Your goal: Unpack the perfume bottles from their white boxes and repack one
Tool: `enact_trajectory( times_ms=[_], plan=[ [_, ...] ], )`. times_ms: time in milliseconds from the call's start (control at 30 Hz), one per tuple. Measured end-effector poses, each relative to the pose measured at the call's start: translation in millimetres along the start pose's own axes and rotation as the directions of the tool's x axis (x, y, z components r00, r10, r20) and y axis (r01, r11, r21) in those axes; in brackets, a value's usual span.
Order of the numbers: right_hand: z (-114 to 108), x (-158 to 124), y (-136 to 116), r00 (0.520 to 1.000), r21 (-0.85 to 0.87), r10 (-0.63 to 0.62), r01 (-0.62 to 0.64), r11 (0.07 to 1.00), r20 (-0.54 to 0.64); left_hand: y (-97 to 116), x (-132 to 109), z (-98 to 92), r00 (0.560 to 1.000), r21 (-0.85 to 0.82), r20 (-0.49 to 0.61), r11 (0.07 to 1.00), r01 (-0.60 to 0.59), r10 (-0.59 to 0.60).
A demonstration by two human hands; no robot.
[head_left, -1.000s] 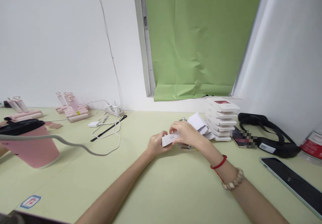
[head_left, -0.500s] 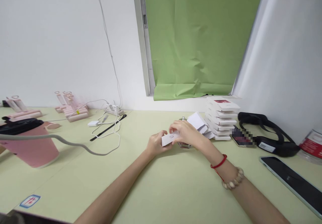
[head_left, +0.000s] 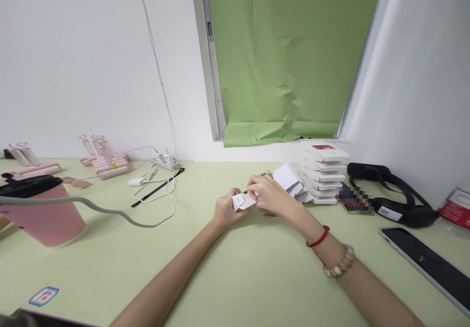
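A small white cardboard box [head_left: 243,200] with faint print is held between my two hands above the table. My left hand [head_left: 224,210] wraps around its left side. From the right, my right hand [head_left: 267,194] pinches the edge of the box, and a flap stands raised at the left end. What lies inside cannot be made out. Just behind my right hand is a glass bottle [head_left: 267,213] with a round stopper, partly covered by the hand. Beside it lie folded white papers [head_left: 288,177].
Right of the papers rises a stack of flat white boxes [head_left: 318,174]. A black headset strap [head_left: 404,214] and a phone [head_left: 426,261] lie farther right. On the left are a pink cup [head_left: 47,214], a looping grey cable [head_left: 110,212], a black strip [head_left: 157,188] and pink stands [head_left: 108,165].
The box has turned in my hands, and a flap at its left end now shows raised. My right hand's fingers have come down closer onto the box.
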State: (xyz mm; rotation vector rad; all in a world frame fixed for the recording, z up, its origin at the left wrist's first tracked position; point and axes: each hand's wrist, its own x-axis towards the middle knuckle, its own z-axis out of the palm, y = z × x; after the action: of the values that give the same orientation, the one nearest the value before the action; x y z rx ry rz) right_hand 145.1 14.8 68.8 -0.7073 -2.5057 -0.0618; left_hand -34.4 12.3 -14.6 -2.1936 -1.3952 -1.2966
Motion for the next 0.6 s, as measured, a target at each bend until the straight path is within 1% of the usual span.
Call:
enact_trajectory(
  times_ms=[100,167,233,333,433,533,600],
  plan=[
    [-5,-1,-4,1.000,0.001,-0.005,0.005,1.000,-0.007,-1,0,-0.3,0.999,0.012,-0.001,0.999,-0.045,0.045],
    [-10,-2,-6,1.000,0.024,0.022,-0.022,0.999,-0.003,-1,1,-0.7,0.998,0.028,0.001,0.997,-0.067,0.067],
    [-15,-3,-7,0.997,0.047,0.076,-0.076,0.996,0.006,0,1,-1.2,0.998,0.033,0.000,0.997,-0.065,0.065],
    [-18,-4,-6,0.989,0.035,0.145,-0.145,0.989,0.017,1,1,-1.7,0.998,0.002,0.023,0.998,-0.061,0.061],
    [-17,-5,-2,0.985,0.027,0.162,-0.163,0.986,0.057,1,2,-2.1,0.997,-0.019,0.053,0.998,-0.058,0.059],
    [-15,-6,0,0.985,0.059,0.158,-0.162,0.985,0.073,0,2,-2.2,0.998,-0.019,0.049,0.999,-0.028,0.029],
    [-15,-6,0,0.985,0.083,0.155,-0.161,0.983,0.077,-1,2,-1.9,0.999,-0.022,0.036,0.999,-0.030,0.030]
  ],
)
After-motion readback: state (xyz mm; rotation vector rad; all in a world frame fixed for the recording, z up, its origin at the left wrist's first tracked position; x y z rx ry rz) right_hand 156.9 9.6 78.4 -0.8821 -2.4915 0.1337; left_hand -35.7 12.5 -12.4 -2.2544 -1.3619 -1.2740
